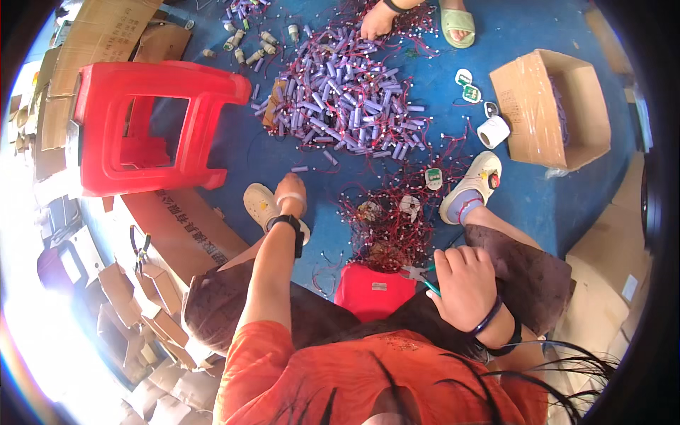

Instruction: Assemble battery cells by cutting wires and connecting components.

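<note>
My right hand [465, 287] is closed around wire cutters with green handles [431, 285]; their metal jaws lie over the edge of a tangle of red and black wires [386, 234] with white connectors. My left hand [290, 190] reaches down beside my left shoe [261, 204], its fingers curled; whatever they may hold is hidden. Just beyond it lies a loose purple battery cell [300, 169]. Farther off, a large pile of purple battery cells [347, 106] with red leads spreads over the blue floor [234, 156].
A red plastic stool [99, 127] lies on its side at the left. An open cardboard box [520, 113] stands at the right, near a white cylinder [494, 132] and green circuit boards [471, 93]. Another person's hand [377, 23] touches the pile's far edge. Between my legs is a red seat [375, 294].
</note>
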{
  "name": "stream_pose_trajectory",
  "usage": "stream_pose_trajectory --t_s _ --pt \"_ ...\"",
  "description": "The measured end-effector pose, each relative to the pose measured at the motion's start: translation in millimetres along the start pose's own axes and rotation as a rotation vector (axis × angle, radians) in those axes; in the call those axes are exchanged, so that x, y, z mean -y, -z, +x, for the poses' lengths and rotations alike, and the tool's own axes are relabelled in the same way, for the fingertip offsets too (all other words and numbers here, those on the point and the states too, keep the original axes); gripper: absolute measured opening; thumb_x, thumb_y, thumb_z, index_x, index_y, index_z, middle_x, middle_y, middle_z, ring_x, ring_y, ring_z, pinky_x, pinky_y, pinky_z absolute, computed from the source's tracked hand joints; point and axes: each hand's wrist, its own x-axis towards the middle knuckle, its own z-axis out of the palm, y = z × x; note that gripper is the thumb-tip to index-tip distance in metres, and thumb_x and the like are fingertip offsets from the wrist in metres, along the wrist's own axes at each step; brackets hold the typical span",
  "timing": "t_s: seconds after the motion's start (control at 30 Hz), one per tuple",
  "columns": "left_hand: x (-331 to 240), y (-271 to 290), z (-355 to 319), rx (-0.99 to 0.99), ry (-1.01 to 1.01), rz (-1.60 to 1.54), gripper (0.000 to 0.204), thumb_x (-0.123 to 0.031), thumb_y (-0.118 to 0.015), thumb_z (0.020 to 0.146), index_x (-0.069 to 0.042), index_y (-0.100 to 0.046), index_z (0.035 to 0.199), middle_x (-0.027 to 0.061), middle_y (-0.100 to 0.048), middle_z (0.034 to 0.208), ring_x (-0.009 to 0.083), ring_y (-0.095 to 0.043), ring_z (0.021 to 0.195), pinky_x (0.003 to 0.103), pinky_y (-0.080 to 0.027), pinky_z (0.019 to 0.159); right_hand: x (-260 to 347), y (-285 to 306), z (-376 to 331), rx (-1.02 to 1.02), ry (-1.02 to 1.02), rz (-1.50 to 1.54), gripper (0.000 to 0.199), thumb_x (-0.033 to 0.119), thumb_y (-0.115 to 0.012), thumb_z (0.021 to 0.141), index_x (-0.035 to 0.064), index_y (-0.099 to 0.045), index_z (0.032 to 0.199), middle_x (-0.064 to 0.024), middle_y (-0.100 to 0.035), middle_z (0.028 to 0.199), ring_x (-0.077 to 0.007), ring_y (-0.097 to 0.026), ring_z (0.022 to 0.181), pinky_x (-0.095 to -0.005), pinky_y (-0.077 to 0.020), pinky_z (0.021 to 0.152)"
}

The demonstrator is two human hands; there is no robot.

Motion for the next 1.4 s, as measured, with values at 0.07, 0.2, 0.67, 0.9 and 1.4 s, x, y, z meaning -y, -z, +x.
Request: stream_pose_trajectory --t_s 0.07,0.2,0.67,0.9,1.4 --pt "5.5 -22.2 24.4 -0.11 0.173 -0.197 0.035 -0.032 -0.063 0.086 -0.001 -0.068 0.101 0.0215 -0.067 0.105 0.0377 -0.064 0.101 0.043 -0.051 0.087 2.5 3.2 3.6 0.035 -0.01 0.004 0.055 0.025 -0.075 0.066 -0.003 -0.059 0.112 -0.0105 -0.058 0.093 -0.0271 -0.054 0.093 -0.041 -0.0387 0.083" --pt "28.6 -43.6 62.2 -0.025 0.513 -0.501 0.049 -0.041 -0.068 0.081 0.005 -0.068 0.097 0.0247 -0.067 0.101 0.04 -0.064 0.098 0.044 -0.051 0.084 2.6 4.0 14.9 0.063 0.013 0.02 0.058 0.027 -0.076 0.066 -0.0033 -0.058 0.112 -0.0111 -0.058 0.096 -0.0281 -0.054 0.098 -0.041 -0.0379 0.087" --pt "-40.9 36.1 -80.0 0.533 0.246 -1.463 0.019 -0.024 -0.065 0.087 -0.007 -0.055 0.083 0.0042 -0.051 0.063 0.0124 -0.047 0.047 0.027 -0.032 0.034 10.0 12.9 10.2 0.008 0.077 0.022 0.055 0.024 -0.076 0.066 0.0014 -0.057 0.113 -0.0104 -0.055 0.099 -0.0285 -0.052 0.1 -0.0428 -0.0374 0.088" --pt "-39.5 126.2 -192.9 0.804 -0.263 -1.385 0.02 -0.021 -0.065 0.088 -0.003 -0.059 0.094 0.0032 -0.059 0.073 0.0079 -0.045 0.047 0.022 -0.035 0.041 9.2 8.1 -5.8 -0.224 0.091 0.002 0.05 0.023 -0.075 0.069 0.0035 -0.059 0.112 -0.0093 -0.055 0.097 -0.0272 -0.053 0.094 -0.0414 -0.0395 0.082" --pt "-39.7 157.8 -266.0 0.539 -0.628 -1.166 0.025 -0.01 -0.065 0.091 -0.002 -0.059 0.113 0.0022 -0.064 0.086 0.0062 -0.057 0.065 0.021 -0.048 0.06 26.4 9.4 -0.2 -0.362 0.279 0.268 0.046 0.02 -0.077 0.068 0.0056 -0.061 0.109 -0.01 -0.06 0.098 -0.0288 -0.059 0.088 -0.0409 -0.046 0.075"
